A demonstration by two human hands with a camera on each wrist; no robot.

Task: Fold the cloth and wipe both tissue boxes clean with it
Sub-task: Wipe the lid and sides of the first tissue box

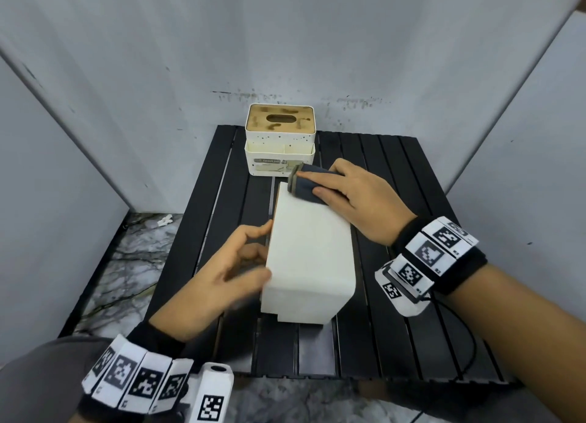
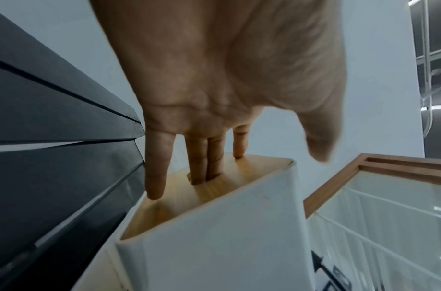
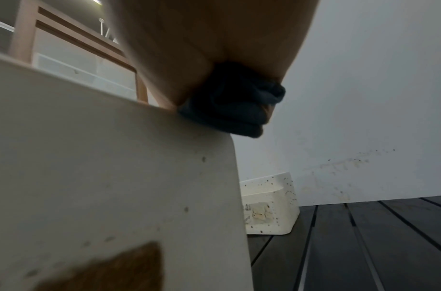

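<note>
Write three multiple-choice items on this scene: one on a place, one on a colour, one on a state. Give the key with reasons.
1. Where is the folded cloth?
A. on the near tissue box's far end
B. on the floor
C. inside the far tissue box

2. What colour is the slatted table?
A. white
B. black
C. red

3. How does the near tissue box lie?
A. upright
B. tipped on its side
C. crushed

Key: 1 A, the right hand presses it there; 2 B, dark slats show; 3 B, its wooden lid faces sideways against the left hand.

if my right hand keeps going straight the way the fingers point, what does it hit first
Probably the far tissue box. The right hand points its folded cloth toward that box's front corner, though the gap is hard to judge.
</note>
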